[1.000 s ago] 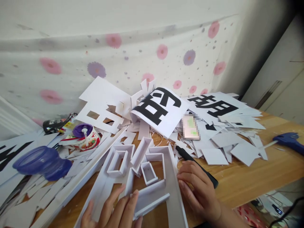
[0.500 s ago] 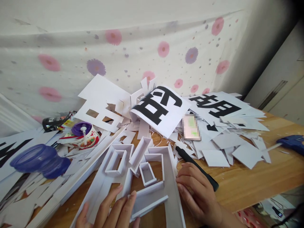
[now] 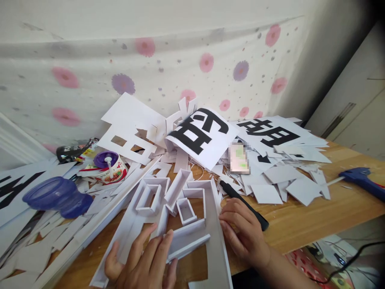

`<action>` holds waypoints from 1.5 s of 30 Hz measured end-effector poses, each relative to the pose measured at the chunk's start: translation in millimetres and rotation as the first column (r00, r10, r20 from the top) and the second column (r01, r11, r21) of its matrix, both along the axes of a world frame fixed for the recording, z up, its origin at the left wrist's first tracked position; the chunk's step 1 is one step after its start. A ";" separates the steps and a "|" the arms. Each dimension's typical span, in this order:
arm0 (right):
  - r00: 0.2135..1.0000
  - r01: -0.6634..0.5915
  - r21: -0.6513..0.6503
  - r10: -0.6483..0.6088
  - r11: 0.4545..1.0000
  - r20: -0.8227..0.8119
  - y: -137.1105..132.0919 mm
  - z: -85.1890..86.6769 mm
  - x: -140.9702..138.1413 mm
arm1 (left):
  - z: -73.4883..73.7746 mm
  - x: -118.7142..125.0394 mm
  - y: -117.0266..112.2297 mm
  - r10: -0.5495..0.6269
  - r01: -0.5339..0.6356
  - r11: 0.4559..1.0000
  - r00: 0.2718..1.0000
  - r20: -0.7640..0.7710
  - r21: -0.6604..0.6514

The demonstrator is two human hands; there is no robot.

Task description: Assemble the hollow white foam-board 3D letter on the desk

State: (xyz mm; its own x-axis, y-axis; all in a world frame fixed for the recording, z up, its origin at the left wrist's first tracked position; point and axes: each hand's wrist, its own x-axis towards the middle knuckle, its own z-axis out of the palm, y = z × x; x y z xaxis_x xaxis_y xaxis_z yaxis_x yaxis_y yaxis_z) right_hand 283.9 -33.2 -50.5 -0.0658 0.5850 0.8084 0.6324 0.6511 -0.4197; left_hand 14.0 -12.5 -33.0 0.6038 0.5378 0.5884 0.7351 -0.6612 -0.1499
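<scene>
A white foam-board character [image 3: 214, 224] with raised walls, seemingly a three-dimensional sign letter, lies on the wooden table in front of me. My left hand [image 3: 144, 257] rests across its lower left part, fingers spread and the fingertips on or just above the board and its inner walls. At the right outer wall, my right hand [image 3: 243, 230] has its fingers curled together, the fingertips against the edge. Whether a small piece is inside those fingers is hidden. Just beyond the right hand lies a black-handled tool [image 3: 246, 206], its tip toward the paper scraps.
A blue glue gun [image 3: 357, 176] lies at the right. Black-printed sheets [image 3: 204, 136] and white offcuts [image 3: 270, 194] pile up behind. On the left are a blue translucent container [image 3: 57, 196], a food cup [image 3: 112, 170] and a long white strip [image 3: 99, 224]. Cables [image 3: 351, 257] hang below the table's right edge.
The view has shifted slightly, so the right-hand things appear further left. My left hand stays spread over the character. My right hand remains at its right wall, fingers still curled.
</scene>
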 end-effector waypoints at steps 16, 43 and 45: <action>1.000 0.009 0.008 -0.009 1.000 0.008 0.6 -0.3 -1.1 | 2.5 17.6 -16.1 0.131 -0.080 0.976 0.959 0.252 -0.204; 0.999 -0.007 0.015 0.006 1.000 0.045 0.3 -8.0 0.8 | 3.0 17.9 -19.0 0.139 -0.089 0.966 0.971 0.195 -0.242; 0.999 -0.006 0.009 0.006 1.000 0.046 -0.5 -8.4 1.3 | 4.1 16.9 -20.0 0.137 -0.095 0.964 0.978 0.157 -0.249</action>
State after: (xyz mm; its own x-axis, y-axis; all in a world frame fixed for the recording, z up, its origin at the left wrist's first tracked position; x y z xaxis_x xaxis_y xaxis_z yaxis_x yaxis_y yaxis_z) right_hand 285.2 -33.7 -58.9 -0.1063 0.5768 0.8099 0.6471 0.6586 -0.3841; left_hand 30.9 -32.4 -28.9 0.4306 0.7353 0.5234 0.8095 -0.5711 0.1363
